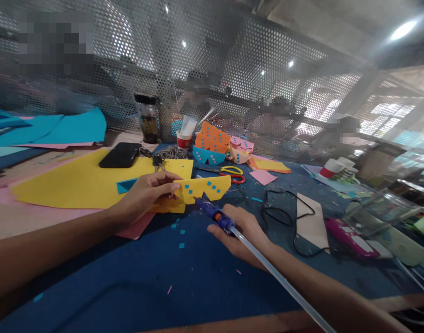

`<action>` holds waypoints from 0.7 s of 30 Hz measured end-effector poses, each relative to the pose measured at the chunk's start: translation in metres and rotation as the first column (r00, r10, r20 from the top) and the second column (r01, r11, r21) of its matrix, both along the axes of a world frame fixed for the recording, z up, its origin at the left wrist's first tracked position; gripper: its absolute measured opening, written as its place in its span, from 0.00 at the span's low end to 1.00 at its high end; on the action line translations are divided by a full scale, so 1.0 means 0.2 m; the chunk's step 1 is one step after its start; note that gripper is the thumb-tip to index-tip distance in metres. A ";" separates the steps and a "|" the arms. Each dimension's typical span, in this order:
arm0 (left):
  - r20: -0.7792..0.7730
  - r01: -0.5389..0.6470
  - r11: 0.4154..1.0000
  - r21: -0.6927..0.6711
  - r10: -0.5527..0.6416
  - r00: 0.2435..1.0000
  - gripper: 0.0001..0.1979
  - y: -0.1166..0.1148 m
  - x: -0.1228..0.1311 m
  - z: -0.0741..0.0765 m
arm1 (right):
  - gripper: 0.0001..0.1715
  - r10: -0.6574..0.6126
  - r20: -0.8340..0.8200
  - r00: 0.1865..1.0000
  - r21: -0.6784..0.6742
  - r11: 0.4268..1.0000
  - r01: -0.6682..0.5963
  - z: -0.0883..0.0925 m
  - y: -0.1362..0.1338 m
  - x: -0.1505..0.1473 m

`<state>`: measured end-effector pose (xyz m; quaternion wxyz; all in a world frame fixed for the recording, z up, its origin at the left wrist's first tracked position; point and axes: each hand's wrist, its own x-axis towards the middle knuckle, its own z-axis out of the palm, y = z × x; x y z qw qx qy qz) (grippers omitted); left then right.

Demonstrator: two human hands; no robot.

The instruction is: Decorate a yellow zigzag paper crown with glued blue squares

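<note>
1. Work surface: A blue table (128,277) carries the work. Judged from the tools, the step in hand is gluing small decorations to cut paper. The next move calls for a steady workpiece and controlled placing of the nozzle.
2. Backing sheet: A large yellow sheet (76,185) lies on the left side of the table, partly behind the left forearm.
3. Left hand (151,194): Thumb and fingers are pinched together on the left end of the yellow cut-out, holding it up above the table.
4. Right hand (244,231): The fingers are wrapped around the body of the glue gun (217,216). Trigger pressure cannot be judged from this side. A long glue stick (281,280) extends from the rear of the gun.
5. Yellow cut-out (199,187): This notched piece is between the hands, its patterned face visible. The nozzle (195,199) is at its lower edge, beside the notch; contact is probable, but the view does not confirm it.
6. Blue squares (181,245): Several lie loose on the table below the cut-out; others sit in two groups on its face.
</note>
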<state>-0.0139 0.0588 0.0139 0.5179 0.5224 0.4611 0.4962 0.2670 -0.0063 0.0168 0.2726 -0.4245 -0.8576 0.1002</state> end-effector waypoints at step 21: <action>0.013 -0.011 1.000 -0.007 0.011 1.000 0.15 -0.01 0.01 0.01 | 0.20 -0.007 0.025 1.000 0.038 0.999 0.006 -0.01 0.01 0.00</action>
